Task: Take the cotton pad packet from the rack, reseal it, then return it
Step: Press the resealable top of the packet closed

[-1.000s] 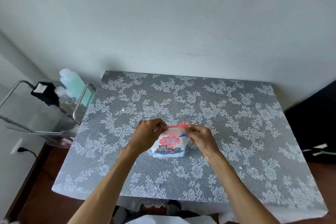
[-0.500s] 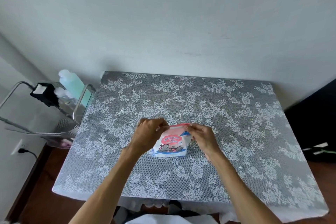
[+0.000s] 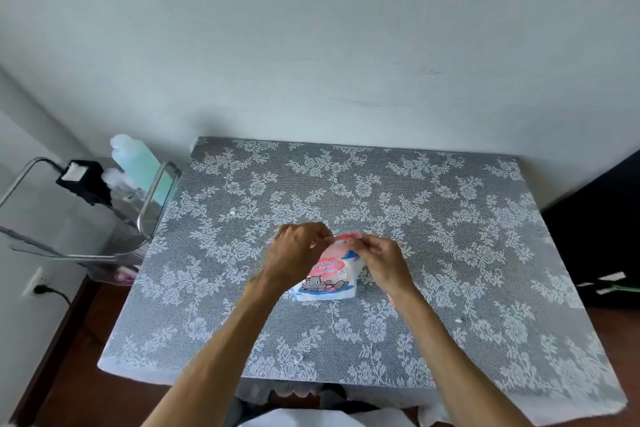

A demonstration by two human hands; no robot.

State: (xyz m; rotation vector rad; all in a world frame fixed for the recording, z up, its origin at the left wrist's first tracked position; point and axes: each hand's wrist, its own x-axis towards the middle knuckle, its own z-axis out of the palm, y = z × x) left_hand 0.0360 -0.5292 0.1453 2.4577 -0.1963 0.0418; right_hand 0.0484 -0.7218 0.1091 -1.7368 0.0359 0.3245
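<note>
Both hands have drawn closer together along the pink top edge of the cotton pad packet (image 3: pixel 329 276), which stays standing near the middle of the surface (image 3: pixel 450 225). The left hand (image 3: pixel 298 255) pinches the top strip at its left end and the right hand (image 3: pixel 379 262) pinches it toward the right, fingers curled round the seal. Off the surface's left edge stands the metal rack (image 3: pixel 152 199), holding a pale green bottle (image 3: pixel 138 161) and a black box (image 3: pixel 83 178).
</note>
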